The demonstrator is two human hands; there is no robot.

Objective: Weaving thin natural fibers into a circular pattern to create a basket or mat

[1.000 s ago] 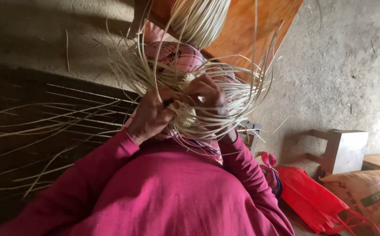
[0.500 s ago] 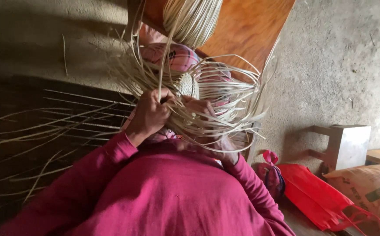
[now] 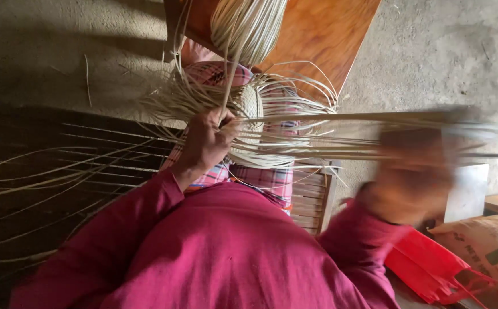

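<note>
My left hand (image 3: 208, 142) is closed on a small woven straw piece (image 3: 250, 104) held over my lap, with many loose pale straw strands (image 3: 295, 150) fanning out of it. Far out to the right, my right hand (image 3: 414, 170) is blurred by motion and grips a bunch of those strands, drawn out straight and level from the woven piece. Both sleeves are magenta. A pink plaid cloth (image 3: 263, 178) covers my knees beneath the work.
A thick bundle of straw (image 3: 248, 23) lies on an orange wooden board (image 3: 323, 34) ahead. Loose strands lie across a dark mat (image 3: 48, 171) at left. A red bag (image 3: 432, 269), a tan sack (image 3: 489, 246) and a small wooden stool (image 3: 463, 191) stand at right.
My right hand has swung away from the woven piece far to the right, drawing a bunch of strands out straight. The left hand still holds the weave.
</note>
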